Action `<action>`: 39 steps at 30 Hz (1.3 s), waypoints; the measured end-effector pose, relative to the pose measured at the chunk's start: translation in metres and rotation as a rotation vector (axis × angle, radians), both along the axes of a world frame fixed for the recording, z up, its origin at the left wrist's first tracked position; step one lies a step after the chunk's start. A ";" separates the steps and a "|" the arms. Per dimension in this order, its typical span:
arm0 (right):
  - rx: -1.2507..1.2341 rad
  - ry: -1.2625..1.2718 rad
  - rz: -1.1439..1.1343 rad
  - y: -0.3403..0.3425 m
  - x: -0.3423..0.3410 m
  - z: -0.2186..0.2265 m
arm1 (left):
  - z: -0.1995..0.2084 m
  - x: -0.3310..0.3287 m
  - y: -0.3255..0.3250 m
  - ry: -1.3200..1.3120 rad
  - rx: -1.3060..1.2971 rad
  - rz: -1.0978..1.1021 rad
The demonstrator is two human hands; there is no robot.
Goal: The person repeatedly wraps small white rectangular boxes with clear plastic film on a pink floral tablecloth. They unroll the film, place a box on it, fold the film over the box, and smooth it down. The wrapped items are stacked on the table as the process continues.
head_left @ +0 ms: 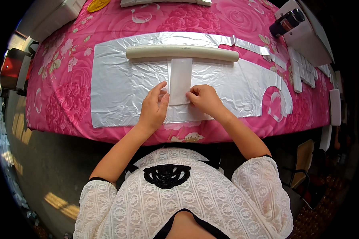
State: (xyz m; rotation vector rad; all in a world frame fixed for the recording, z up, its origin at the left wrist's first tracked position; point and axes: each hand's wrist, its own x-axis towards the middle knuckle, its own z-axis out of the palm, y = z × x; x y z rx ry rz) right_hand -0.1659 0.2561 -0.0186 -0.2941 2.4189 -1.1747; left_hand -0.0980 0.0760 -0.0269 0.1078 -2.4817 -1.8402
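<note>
A white plastic bag [121, 89] with handle cut-outs at its right end lies flat and wrinkled before me. Across its upper part rests a cream-coloured pipe [179, 51]. Below the pipe, a narrow folded piece of white plastic [180, 79] lies upright on the bag, its upper end against the pipe. My right hand [206, 98] pinches the lower right edge of this folded piece between thumb and fingers. Beside its left edge, my left hand [154, 105] has its fingers apart and holds nothing.
A pink flowered cloth [64, 99] covers the table. At the back right stand a white box [307, 40] and a dark tumbler [286, 22], with several folded white bundles [303, 71] beside them. A yellow object [97, 4] and white boxes [52, 20] are at the far left.
</note>
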 end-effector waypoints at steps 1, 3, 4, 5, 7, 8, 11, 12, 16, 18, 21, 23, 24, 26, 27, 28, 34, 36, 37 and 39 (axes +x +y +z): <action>0.001 -0.054 -0.010 -0.001 -0.004 0.001 | 0.000 0.000 0.000 0.156 -0.178 -0.069; 0.002 -0.161 -0.030 -0.003 -0.008 0.003 | -0.002 0.003 0.000 0.469 -0.532 -0.207; 0.011 -0.162 -0.024 -0.003 -0.010 0.002 | -0.005 0.007 0.003 0.410 -0.642 -0.288; 0.020 -0.162 -0.017 -0.003 -0.011 0.002 | -0.008 0.012 0.009 0.349 -0.751 -0.369; 0.030 -0.160 -0.013 -0.002 -0.010 0.002 | -0.014 0.017 0.014 0.262 -0.872 -0.452; 0.033 -0.158 -0.015 -0.002 -0.007 0.003 | -0.017 0.019 0.015 0.239 -0.886 -0.454; 0.158 0.156 0.018 -0.003 0.009 0.008 | -0.020 0.021 0.017 0.209 -0.919 -0.443; 0.220 0.312 0.037 -0.003 0.012 0.009 | -0.021 0.021 0.017 0.206 -0.928 -0.437; 0.174 0.833 0.361 0.014 -0.001 -0.017 | -0.018 0.020 0.018 0.223 -0.866 -0.414; 0.124 0.861 0.595 0.019 -0.013 -0.022 | -0.017 0.016 0.012 0.299 -0.795 -0.378; 0.164 0.781 0.634 0.017 -0.019 -0.015 | -0.028 0.006 -0.001 0.507 -0.778 -0.331; 0.150 0.747 0.650 0.018 -0.023 -0.010 | -0.023 -0.002 -0.002 0.625 -0.759 -0.286; 0.143 0.730 0.658 0.018 -0.025 -0.009 | -0.023 -0.004 -0.004 0.630 -0.744 -0.305; 0.103 0.743 0.645 0.018 -0.028 -0.012 | -0.020 -0.006 -0.004 0.569 -0.727 -0.335; 0.083 0.750 0.639 0.018 -0.028 -0.013 | -0.016 -0.007 -0.003 0.502 -0.726 -0.344; 0.067 0.765 0.621 0.018 -0.027 -0.013 | -0.013 -0.008 -0.001 0.434 -0.721 -0.354; -0.001 0.792 0.580 0.023 0.004 -0.014 | 0.009 0.011 -0.002 0.659 -0.509 -0.440; -0.031 0.772 0.567 0.025 0.012 -0.013 | 0.003 0.015 -0.004 0.613 -0.545 -0.460; -0.043 0.762 0.560 0.027 0.014 -0.012 | -0.001 0.015 -0.005 0.593 -0.560 -0.472; -0.110 0.704 0.448 0.025 0.012 -0.016 | -0.008 0.014 -0.007 0.513 -0.546 -0.422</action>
